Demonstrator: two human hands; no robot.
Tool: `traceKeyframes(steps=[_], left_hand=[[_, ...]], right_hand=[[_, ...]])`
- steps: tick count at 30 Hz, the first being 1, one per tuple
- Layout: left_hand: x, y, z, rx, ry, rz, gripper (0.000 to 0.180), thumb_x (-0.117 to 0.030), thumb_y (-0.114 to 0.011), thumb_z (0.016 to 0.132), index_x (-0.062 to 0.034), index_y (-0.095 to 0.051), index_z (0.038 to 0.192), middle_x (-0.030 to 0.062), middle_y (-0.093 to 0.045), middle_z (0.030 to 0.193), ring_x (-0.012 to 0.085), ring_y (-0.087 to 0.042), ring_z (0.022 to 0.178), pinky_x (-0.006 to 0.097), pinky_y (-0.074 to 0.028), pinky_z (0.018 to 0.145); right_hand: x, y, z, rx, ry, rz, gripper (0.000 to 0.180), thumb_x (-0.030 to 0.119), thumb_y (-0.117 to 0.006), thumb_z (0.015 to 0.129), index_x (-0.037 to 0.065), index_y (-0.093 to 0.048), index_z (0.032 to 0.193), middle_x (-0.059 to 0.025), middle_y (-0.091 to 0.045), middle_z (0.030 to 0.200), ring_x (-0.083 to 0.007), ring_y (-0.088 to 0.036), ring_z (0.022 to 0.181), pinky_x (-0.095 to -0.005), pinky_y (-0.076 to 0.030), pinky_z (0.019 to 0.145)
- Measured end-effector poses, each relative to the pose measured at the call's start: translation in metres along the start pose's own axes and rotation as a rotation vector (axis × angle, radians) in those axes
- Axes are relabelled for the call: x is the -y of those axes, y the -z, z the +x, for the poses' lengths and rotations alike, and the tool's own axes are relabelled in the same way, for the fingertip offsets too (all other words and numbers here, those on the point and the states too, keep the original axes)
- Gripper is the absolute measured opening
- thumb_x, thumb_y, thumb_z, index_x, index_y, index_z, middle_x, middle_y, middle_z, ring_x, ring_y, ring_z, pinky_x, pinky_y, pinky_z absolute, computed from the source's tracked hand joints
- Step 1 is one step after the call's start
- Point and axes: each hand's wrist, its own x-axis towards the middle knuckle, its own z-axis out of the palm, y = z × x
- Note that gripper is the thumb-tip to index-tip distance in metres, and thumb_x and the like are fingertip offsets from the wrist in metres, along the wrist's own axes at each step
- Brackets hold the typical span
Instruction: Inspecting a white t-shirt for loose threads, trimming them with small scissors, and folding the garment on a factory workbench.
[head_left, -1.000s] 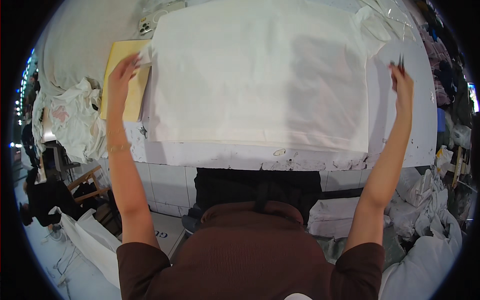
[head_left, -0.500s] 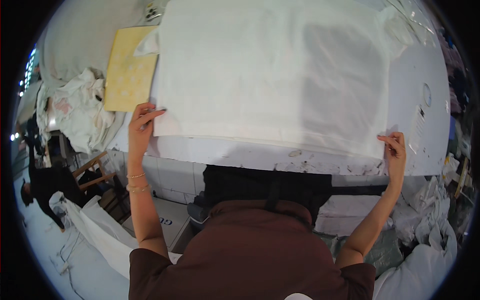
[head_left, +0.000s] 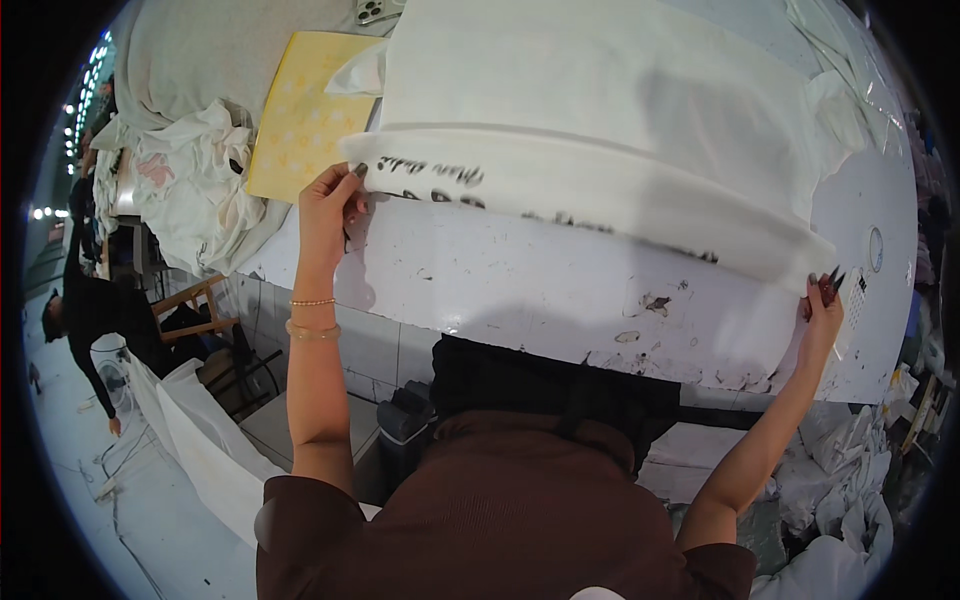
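Note:
A large white sheet of fabric (head_left: 540, 75) lies over the white table (head_left: 500, 265). Its near edge is lifted and turned back, and a strip of the underside with black printed lettering faces me. My left hand (head_left: 330, 205) is closed in a pinch on the left corner of this edge, beside the yellow patterned sheet (head_left: 305, 120). At the right corner, my right hand (head_left: 822, 310) pinches the fabric too. A small dark pointed thing (head_left: 837, 277) juts up by the right fingers; its kind is unclear.
Crumpled white cloths (head_left: 195, 190) are heaped left of the table. A phone (head_left: 378, 10) lies at the far edge of view. Clear plastic (head_left: 835, 440) is piled at the lower right. On the left, another person in black (head_left: 115, 325) bends near a wooden chair frame (head_left: 195, 305).
The near edge of the fabric, flat before, has been lifted and drawn away from me, exposing the printed underside. Both hands now grip its corners. The view has shifted somewhat.

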Motion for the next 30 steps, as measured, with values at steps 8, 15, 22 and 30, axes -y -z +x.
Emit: traceKeyframes(steps=[8,15,22,30], left_hand=[[0.002,-0.009,-0.001,-0.084,0.066,-0.022,0.019,-0.011,-0.059,0.086,0.0012,-0.063,0.100,-0.0012,-0.055,0.065,0.0047,-0.049,0.055,0.018,-0.034,0.050],[0.005,-0.008,0.002,-0.099,0.049,-0.011,0.023,-0.012,-0.060,0.086,0.0017,-0.062,0.103,-0.0012,-0.055,0.065,0.0048,-0.048,0.055,0.018,-0.033,0.050],[0.009,-0.004,0.003,-0.138,0.034,0.030,0.022,-0.014,-0.059,0.086,0.0010,-0.063,0.103,-0.0019,-0.052,0.066,0.0051,-0.046,0.058,0.018,-0.032,0.051],[0.005,-0.008,0.007,-0.136,0.015,-0.004,0.027,-0.010,-0.059,0.085,-0.0021,-0.059,0.111,-0.0006,-0.056,0.076,0.0058,-0.046,0.061,0.017,-0.034,0.054]], right_hand=[[-0.003,-0.004,0.007,-0.090,-0.061,-0.165,0.024,0.013,-0.067,0.082,0.000,-0.063,0.101,0.0049,-0.051,0.066,-0.0032,-0.036,0.051,-0.0206,-0.026,0.046],[-0.004,-0.002,0.007,-0.098,-0.053,-0.174,0.025,0.017,-0.068,0.081,0.001,-0.064,0.099,0.0058,-0.052,0.067,-0.0031,-0.038,0.052,-0.0198,-0.027,0.047],[-0.008,-0.006,0.007,-0.092,0.001,-0.229,0.027,0.020,-0.070,0.078,0.000,-0.066,0.095,0.0041,-0.058,0.070,-0.0025,-0.043,0.056,-0.0188,-0.032,0.049],[0.014,-0.018,-0.010,-0.138,0.037,-0.026,0.019,0.007,-0.065,0.079,-0.002,-0.066,0.095,0.0004,-0.061,0.080,-0.0041,-0.047,0.067,-0.0190,-0.037,0.060]])
